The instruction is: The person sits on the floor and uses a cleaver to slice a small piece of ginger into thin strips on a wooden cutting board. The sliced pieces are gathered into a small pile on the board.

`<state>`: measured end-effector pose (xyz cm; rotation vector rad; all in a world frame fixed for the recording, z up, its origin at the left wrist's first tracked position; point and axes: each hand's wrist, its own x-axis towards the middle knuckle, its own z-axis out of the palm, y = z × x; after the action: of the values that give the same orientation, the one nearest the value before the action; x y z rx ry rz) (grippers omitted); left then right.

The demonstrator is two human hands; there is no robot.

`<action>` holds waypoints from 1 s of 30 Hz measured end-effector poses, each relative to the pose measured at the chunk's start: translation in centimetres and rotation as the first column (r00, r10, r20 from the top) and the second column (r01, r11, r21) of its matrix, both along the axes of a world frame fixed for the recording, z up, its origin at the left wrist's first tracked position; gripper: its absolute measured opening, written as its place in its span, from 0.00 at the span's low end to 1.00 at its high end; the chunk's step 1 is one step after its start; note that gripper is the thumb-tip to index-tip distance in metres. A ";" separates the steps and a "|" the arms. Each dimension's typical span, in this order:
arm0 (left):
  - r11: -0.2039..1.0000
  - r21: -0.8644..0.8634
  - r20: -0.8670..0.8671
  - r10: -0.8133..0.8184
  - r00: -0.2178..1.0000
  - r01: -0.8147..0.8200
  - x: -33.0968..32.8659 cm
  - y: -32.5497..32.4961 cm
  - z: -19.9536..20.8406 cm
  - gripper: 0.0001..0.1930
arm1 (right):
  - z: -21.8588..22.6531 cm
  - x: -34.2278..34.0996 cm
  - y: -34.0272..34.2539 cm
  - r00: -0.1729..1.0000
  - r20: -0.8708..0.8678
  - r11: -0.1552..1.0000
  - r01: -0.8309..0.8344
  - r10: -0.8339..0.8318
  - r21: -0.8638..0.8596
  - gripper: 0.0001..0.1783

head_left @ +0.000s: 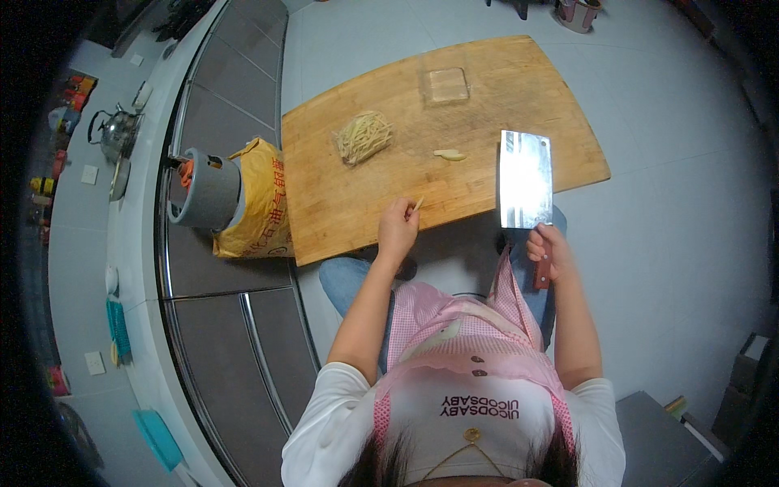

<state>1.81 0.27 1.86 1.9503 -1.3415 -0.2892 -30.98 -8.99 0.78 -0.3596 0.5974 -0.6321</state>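
My right hand [552,250] grips the brown handle of a cleaver [526,180], whose broad shiny blade points away from me over the board's near right part. Over the near edge of the wooden board [454,187], my left hand [399,223] is closed in a pinch on a thin pale yellow strip [419,203]. A pile of similar pale strips [363,138] lies on the board's left part, seemingly in a clear container. Some pale slices [450,154] lie between the pile and the blade. What vegetable they come from I cannot tell.
A clear, shallow plastic box [447,84] sits near the board's far edge. Left of the board stand a grey pot-like container [213,191] and a yellow sack [264,199], beside dark cabinets [231,325]. A kettle [120,130] stands on the counter.
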 end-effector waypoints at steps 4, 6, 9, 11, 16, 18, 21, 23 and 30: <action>0.994 0.112 -0.133 0.025 0.991 -0.010 -0.7 0.0 0.7 0.08 | 0.1 0.0 0.1 1.000 -0.007 1.000 0.015 -0.015 0.017 0.09; 0.991 0.136 -0.236 0.033 0.971 0.000 -0.8 -0.1 1.2 0.07 | -0.1 0.0 0.1 1.000 0.006 1.000 0.013 -0.013 0.015 0.10; 0.987 0.138 -0.148 0.106 0.983 -0.085 -0.1 -0.2 0.6 0.07 | -0.4 -0.2 -0.1 0.999 0.036 1.000 -0.017 0.016 0.026 0.10; 0.998 0.044 -0.043 0.044 0.998 -0.043 0.2 -0.2 0.6 0.08 | -0.7 -0.3 -0.1 0.999 0.043 1.000 -0.015 0.014 0.020 0.10; 0.958 -0.062 0.260 -0.255 0.931 0.280 0.6 -1.2 1.9 0.12 | -0.5 -0.2 -0.1 1.000 0.025 1.000 0.000 0.000 0.010 0.10; 0.931 0.007 0.321 -0.348 0.881 0.365 0.6 -1.5 2.3 0.14 | -0.4 -0.2 0.0 1.000 0.029 1.000 -0.001 0.000 0.008 0.10; 0.942 0.046 0.222 -0.335 0.916 0.334 1.1 -1.5 1.3 0.10 | -0.2 0.1 0.1 1.000 0.015 1.000 -0.001 0.000 0.013 0.09; 0.952 0.060 0.127 -0.305 0.944 0.300 1.2 -1.5 1.3 0.08 | -0.3 0.0 0.1 1.000 0.007 1.000 0.006 -0.006 0.019 0.09; 0.974 -0.012 0.068 -0.225 0.972 0.226 0.6 -0.5 1.4 0.06 | -0.5 -0.2 0.0 1.000 0.017 1.000 0.005 -0.005 0.005 0.09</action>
<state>2.38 -0.22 3.26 1.8065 -1.6067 -0.3214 -31.15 -8.99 0.25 -0.3475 0.5836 -0.6381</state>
